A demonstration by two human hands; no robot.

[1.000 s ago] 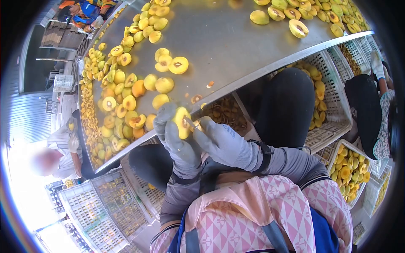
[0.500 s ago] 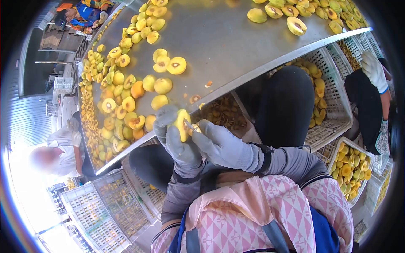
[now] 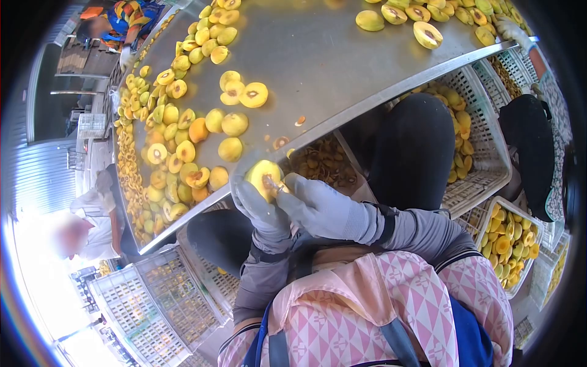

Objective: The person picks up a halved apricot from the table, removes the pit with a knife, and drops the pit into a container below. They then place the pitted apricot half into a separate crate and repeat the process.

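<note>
Just off the near edge of the metal table (image 3: 318, 73), my gloved left hand (image 3: 260, 211) is closed around a yellow peach half (image 3: 261, 174), its cut face turned up and towards the right. My gloved right hand (image 3: 321, 208) grips a small pitting tool (image 3: 279, 186), mostly hidden by the fingers. The metal tip touches the brownish pit hollow in the middle of the peach. Beyond my hands, several peach halves (image 3: 234, 123) lie on the table. A pit piece (image 3: 300, 120) sits near the edge.
Peach halves heap along the table's left side (image 3: 177, 140) and far right. Below the table, a bin (image 3: 324, 162) holds scraps. Crates of peaches (image 3: 489, 165) stand at my right, stacked crates (image 3: 159, 293) at my left. Co-workers sit at left; another's gloved hand (image 3: 512, 32) is at the far right.
The peach half has turned, so more of its cut face shows, with the tool tip at its centre. At right, a co-worker's gloved hand has moved up to the table's peaches.
</note>
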